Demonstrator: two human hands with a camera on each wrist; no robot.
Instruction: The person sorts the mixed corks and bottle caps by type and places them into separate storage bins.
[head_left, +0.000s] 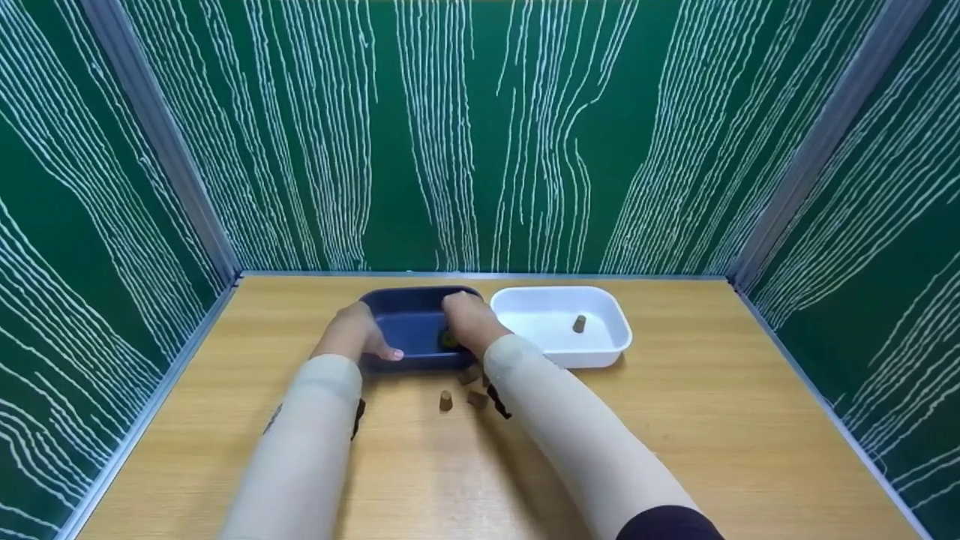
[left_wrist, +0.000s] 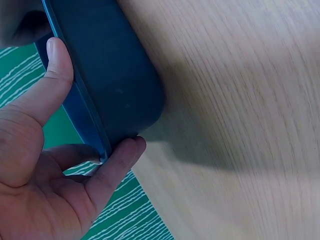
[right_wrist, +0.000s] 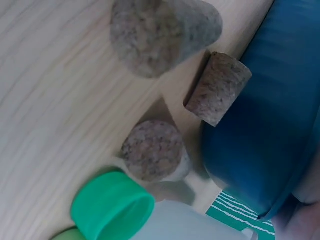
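Gripping the dark blue tray at opposite ends with left hand and right hand. Crowded along its near side by loose corks and a green cap on the counter. Pointing lengthwise left to right, just left of the white tray.

Dark blue tray — open-topped, round-cornered — left hand gripping its end, just beside a white tray.

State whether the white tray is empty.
Not empty: the head view shows a cork inside the white tray; the right sleeve hides its near left corner.
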